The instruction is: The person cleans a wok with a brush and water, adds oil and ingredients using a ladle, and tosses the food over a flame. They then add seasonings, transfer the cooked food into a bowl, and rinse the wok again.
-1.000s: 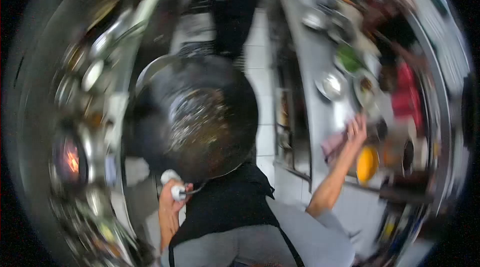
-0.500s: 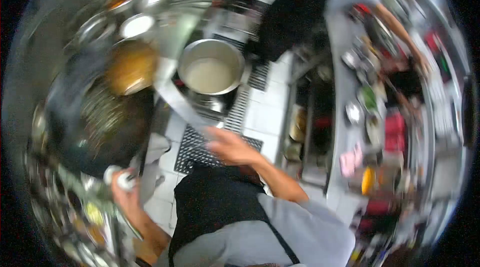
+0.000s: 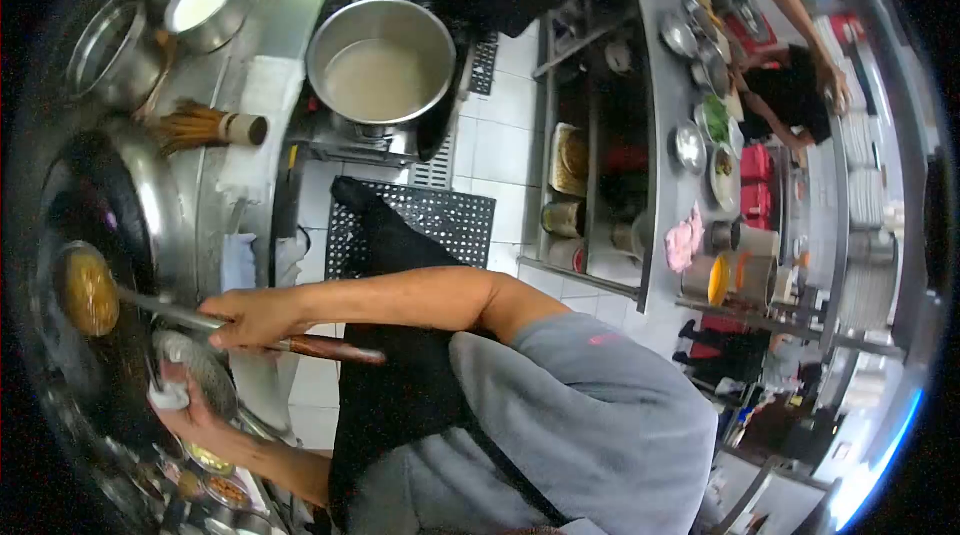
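Observation:
My right hand (image 3: 245,318) is closed round the metal handle of a ladle (image 3: 165,312), whose brown wooden end points back toward my apron. The ladle's bowl holds a glossy yellow-brown content and is over the dark wok (image 3: 120,205) at the left. My left hand (image 3: 190,410) grips a folded white cloth (image 3: 168,395) at the near edge of the wok. A round mesh strainer (image 3: 195,365) lies beside that hand, partly hidden by my right hand and the ladle.
A big steel pot (image 3: 382,60) of pale liquid stands ahead. Steel containers (image 3: 205,10) and a bamboo brush (image 3: 215,128) are beyond the wok. To the right, a steel counter (image 3: 655,115) carries bowls and a pink cloth (image 3: 685,238). Another person's arm (image 3: 785,0) reaches over it.
My right hand and the ladle have moved left, with the ladle's bowl now farther left over the wok. My left hand has shifted left and slightly down with the white cloth. The whole view has shifted.

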The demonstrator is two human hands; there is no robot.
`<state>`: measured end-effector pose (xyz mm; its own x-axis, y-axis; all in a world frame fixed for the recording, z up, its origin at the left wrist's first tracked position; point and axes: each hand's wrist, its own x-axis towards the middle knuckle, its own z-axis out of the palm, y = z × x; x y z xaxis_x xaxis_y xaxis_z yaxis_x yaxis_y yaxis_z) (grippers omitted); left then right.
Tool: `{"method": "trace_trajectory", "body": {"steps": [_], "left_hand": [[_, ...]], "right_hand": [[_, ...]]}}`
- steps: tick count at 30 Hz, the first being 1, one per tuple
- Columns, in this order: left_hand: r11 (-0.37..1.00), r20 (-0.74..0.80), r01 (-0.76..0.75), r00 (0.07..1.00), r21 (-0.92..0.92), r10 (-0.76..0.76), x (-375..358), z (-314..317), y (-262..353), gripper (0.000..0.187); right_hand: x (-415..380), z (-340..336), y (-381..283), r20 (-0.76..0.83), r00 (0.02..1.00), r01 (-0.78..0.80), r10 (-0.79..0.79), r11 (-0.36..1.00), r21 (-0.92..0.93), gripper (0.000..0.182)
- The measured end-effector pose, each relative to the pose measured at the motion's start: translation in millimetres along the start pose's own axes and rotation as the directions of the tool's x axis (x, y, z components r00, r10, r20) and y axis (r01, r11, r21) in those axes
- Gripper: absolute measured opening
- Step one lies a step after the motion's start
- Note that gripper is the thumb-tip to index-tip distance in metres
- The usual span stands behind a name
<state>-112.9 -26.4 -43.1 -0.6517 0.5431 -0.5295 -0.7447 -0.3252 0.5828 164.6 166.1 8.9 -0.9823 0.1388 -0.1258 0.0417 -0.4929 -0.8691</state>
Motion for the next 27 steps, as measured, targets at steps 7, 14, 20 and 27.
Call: {"method": "trace_trajectory", "body": {"steps": [7, 14, 20, 27], "left_hand": [[0.974, -0.199, -0.224, 0.957, -0.040, 0.212, 1, 84, -38, 0.015], [0.968, -0.306, -0.115, 0.951, -0.222, 0.042, 33, 117, -51, 0.013], [0.965, -0.313, -0.134, 0.948, -0.227, 0.058, 37, 115, -64, 0.008], [0.972, -0.452, -0.172, 0.888, -0.157, 0.084, 28, 134, -62, 0.008]], "right_hand": [[5, -10, -43, -0.093, 0.915, -0.373, 0.394, 0.909, 0.186, 0.067], [103, -101, -163, -0.172, 0.981, -0.139, 0.094, 0.951, -0.277, 0.044], [275, -221, -256, -0.175, 0.873, 0.029, -0.455, 0.408, -0.913, 0.030], [428, -328, -277, -0.207, 0.918, -0.161, -0.338, 0.161, -0.974, 0.024]]}}
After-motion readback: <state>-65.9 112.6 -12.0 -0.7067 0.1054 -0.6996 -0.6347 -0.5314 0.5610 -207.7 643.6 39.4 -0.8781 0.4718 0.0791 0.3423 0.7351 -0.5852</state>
